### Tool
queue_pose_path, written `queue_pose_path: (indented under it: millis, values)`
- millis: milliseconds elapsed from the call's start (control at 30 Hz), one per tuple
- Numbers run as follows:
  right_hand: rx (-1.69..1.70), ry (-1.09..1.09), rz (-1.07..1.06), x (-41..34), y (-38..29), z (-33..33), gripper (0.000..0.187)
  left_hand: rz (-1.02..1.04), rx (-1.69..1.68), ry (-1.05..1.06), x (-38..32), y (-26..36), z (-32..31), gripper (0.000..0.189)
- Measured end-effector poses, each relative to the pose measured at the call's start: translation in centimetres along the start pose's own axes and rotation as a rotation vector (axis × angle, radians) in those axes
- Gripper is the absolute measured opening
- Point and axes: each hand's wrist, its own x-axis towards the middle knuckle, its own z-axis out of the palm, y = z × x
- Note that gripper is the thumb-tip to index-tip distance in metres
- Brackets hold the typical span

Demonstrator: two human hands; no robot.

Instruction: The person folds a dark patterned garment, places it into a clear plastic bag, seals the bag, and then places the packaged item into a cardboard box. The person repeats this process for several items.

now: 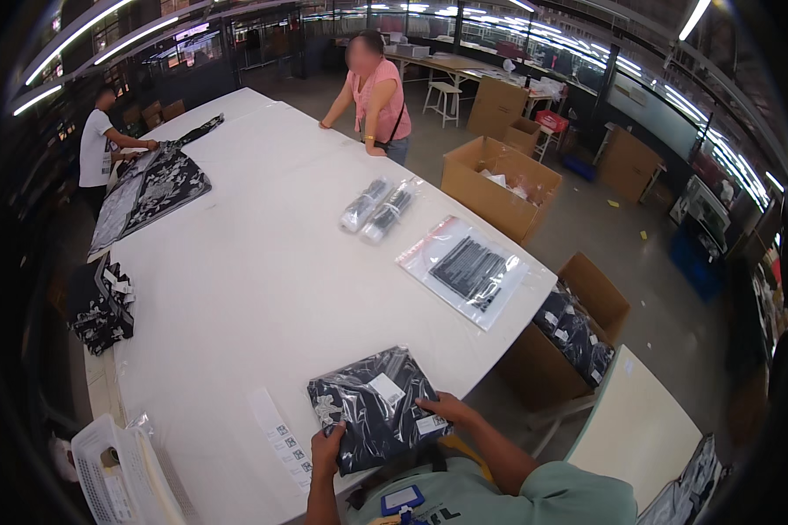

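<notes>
A folded dark garment in a clear plastic bag (pixel 374 410) lies partly over the near edge of the white table (pixel 249 295). My left hand (pixel 328 449) grips its left near side, thumb on top. On its right side, my right hand (pixel 450 408) holds on with the thumb above the plastic. Two white labels bearing printed codes show on the pack, one (pixel 387 389) near the middle and one (pixel 432 424) by my right hand. A strip of printed stickers (pixel 285 440) lies just left of the pack.
Printed clear bags (pixel 469 272) and two bundles of rolled plastic (pixel 376 207) lie farther up the table. A carton of packed garments (pixel 578 335) stands right, another carton (pixel 499 187) behind it. A white plastic basket (pixel 115 472) sits lower left. Two people (pixel 381 92) stand at the table's far edges.
</notes>
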Motion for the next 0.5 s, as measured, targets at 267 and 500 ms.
queue_pose_path:
  millis: [267,500]
  values:
    - [0.158,-0.068,0.007,-4.4,0.6,-0.5,0.039,0.073,-0.06,-0.032,-3.6,1.9,0.2,0.035]
    - [0.142,-0.143,-0.152,-5.3,-2.9,-7.0,0.034,0.379,-0.109,0.003,-6.9,8.4,6.6,0.027]
